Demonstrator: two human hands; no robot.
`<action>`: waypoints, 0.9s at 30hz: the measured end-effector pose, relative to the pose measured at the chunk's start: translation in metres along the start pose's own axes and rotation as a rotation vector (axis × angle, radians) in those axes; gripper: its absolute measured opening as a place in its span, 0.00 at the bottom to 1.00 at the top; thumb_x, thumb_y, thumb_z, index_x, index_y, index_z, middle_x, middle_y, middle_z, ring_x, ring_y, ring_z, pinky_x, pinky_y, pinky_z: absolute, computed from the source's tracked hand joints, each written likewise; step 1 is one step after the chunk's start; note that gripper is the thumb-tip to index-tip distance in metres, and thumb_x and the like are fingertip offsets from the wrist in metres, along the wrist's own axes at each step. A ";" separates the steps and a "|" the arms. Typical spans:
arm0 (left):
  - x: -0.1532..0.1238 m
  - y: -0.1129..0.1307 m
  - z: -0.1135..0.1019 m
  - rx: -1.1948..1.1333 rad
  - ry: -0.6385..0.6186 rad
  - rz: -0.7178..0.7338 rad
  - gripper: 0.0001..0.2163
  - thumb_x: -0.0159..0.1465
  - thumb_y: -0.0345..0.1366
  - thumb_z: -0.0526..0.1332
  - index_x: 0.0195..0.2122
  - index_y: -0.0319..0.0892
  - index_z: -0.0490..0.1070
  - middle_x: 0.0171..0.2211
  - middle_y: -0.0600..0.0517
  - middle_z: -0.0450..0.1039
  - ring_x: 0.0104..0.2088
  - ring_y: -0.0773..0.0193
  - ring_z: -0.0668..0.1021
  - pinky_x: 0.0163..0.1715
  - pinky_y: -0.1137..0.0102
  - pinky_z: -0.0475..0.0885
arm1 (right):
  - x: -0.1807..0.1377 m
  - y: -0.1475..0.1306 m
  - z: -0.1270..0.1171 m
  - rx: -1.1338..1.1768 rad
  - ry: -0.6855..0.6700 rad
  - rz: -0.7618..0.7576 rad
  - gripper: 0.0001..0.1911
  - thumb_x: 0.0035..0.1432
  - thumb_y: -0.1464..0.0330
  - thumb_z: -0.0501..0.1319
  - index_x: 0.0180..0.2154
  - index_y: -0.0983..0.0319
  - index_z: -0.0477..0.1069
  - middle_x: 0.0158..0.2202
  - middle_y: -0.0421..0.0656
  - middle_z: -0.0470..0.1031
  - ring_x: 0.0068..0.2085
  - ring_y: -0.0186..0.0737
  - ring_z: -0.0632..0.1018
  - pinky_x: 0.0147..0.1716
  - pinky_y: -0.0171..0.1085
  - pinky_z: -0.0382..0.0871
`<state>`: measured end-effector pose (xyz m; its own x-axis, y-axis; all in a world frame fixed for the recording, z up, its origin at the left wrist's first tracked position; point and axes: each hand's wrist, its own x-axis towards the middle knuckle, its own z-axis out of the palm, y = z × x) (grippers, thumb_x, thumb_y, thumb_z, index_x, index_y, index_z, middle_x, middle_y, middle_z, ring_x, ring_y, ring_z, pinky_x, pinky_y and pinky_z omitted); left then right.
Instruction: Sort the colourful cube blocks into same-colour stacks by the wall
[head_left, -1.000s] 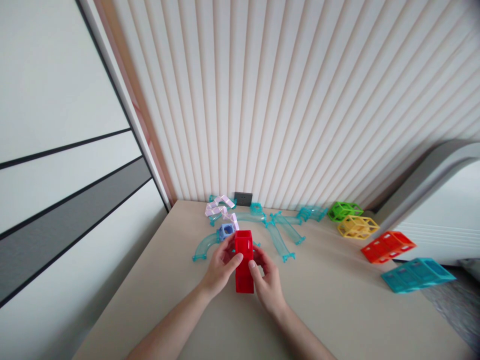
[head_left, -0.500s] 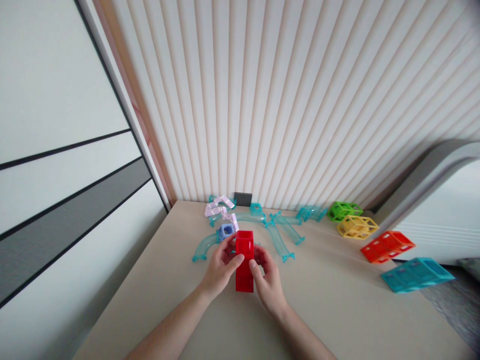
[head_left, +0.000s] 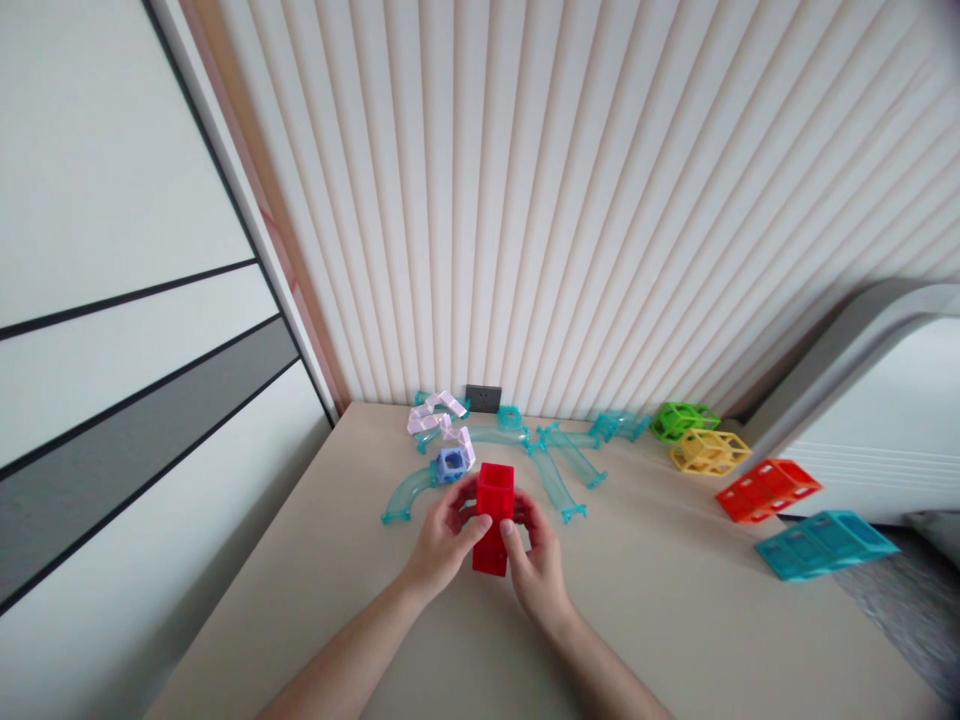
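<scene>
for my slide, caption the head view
Left hand and right hand hold a tall red block near teal track pieces.

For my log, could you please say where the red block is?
In the head view, the red block is low centre, held between right hand and left hand, just right of the blue block.

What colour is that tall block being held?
The tall hollow plastic block is red, clearest in the head view.

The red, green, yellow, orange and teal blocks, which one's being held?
The red block: the left hand and right hand both grip it. The green block, yellow block, orange block and teal block sit off to the right, untouched.
</scene>
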<state>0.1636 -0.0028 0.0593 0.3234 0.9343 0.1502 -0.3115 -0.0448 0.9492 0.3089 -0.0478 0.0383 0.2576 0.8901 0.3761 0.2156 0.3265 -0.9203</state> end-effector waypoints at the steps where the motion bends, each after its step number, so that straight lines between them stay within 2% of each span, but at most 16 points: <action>1: 0.000 0.000 0.000 -0.004 -0.029 -0.001 0.26 0.58 0.49 0.71 0.54 0.43 0.73 0.49 0.43 0.80 0.49 0.50 0.81 0.50 0.60 0.75 | -0.001 0.001 -0.001 -0.011 0.001 -0.023 0.18 0.66 0.58 0.61 0.53 0.60 0.71 0.44 0.48 0.81 0.41 0.44 0.80 0.42 0.41 0.76; 6: -0.003 0.000 -0.004 -0.018 -0.128 0.024 0.22 0.60 0.48 0.70 0.51 0.42 0.75 0.48 0.43 0.80 0.48 0.50 0.81 0.50 0.60 0.76 | -0.003 -0.001 -0.005 -0.062 -0.034 -0.134 0.20 0.66 0.60 0.60 0.56 0.59 0.69 0.48 0.49 0.80 0.46 0.47 0.80 0.47 0.43 0.76; 14: -0.006 -0.008 -0.006 0.032 -0.036 0.078 0.21 0.58 0.46 0.72 0.49 0.44 0.75 0.47 0.45 0.80 0.46 0.52 0.82 0.47 0.63 0.77 | -0.001 0.003 -0.008 -0.172 -0.051 -0.228 0.22 0.67 0.58 0.59 0.59 0.58 0.69 0.52 0.51 0.79 0.51 0.51 0.80 0.52 0.46 0.75; 17: -0.007 -0.013 -0.008 0.052 0.004 0.075 0.21 0.57 0.46 0.72 0.49 0.45 0.75 0.46 0.46 0.81 0.45 0.52 0.82 0.46 0.65 0.78 | -0.006 -0.003 -0.020 -0.255 -0.049 -0.247 0.25 0.67 0.58 0.59 0.62 0.57 0.67 0.56 0.52 0.76 0.55 0.52 0.78 0.55 0.47 0.73; 19: -0.008 -0.015 -0.008 0.065 0.016 0.072 0.21 0.56 0.45 0.73 0.49 0.45 0.75 0.44 0.47 0.81 0.44 0.53 0.82 0.46 0.66 0.78 | -0.008 -0.011 -0.038 -0.335 -0.022 -0.255 0.26 0.66 0.60 0.60 0.63 0.56 0.66 0.58 0.52 0.74 0.58 0.53 0.76 0.56 0.48 0.72; 22: -0.011 -0.017 -0.006 0.086 0.011 0.045 0.21 0.55 0.44 0.74 0.48 0.45 0.75 0.43 0.47 0.82 0.44 0.53 0.83 0.46 0.65 0.79 | 0.000 -0.026 -0.085 -0.496 0.034 -0.285 0.22 0.65 0.65 0.62 0.60 0.54 0.70 0.56 0.50 0.75 0.56 0.53 0.77 0.56 0.47 0.72; 25: -0.015 -0.018 -0.002 0.109 -0.010 0.009 0.22 0.53 0.44 0.74 0.47 0.45 0.76 0.43 0.46 0.82 0.43 0.52 0.83 0.44 0.64 0.80 | 0.032 -0.036 -0.146 -0.664 0.160 -0.299 0.14 0.64 0.66 0.62 0.51 0.55 0.76 0.51 0.49 0.78 0.52 0.52 0.78 0.55 0.51 0.70; 27: -0.016 -0.020 -0.001 0.126 -0.030 -0.006 0.22 0.52 0.44 0.75 0.47 0.45 0.76 0.43 0.46 0.82 0.43 0.51 0.83 0.44 0.63 0.80 | 0.063 -0.035 -0.184 -0.741 0.266 -0.228 0.14 0.64 0.65 0.62 0.50 0.58 0.77 0.49 0.50 0.78 0.53 0.52 0.77 0.56 0.49 0.69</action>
<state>0.1636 -0.0167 0.0379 0.3522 0.9237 0.1511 -0.1953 -0.0853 0.9770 0.4910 -0.0622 0.1138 0.3267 0.6919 0.6439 0.8322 0.1124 -0.5430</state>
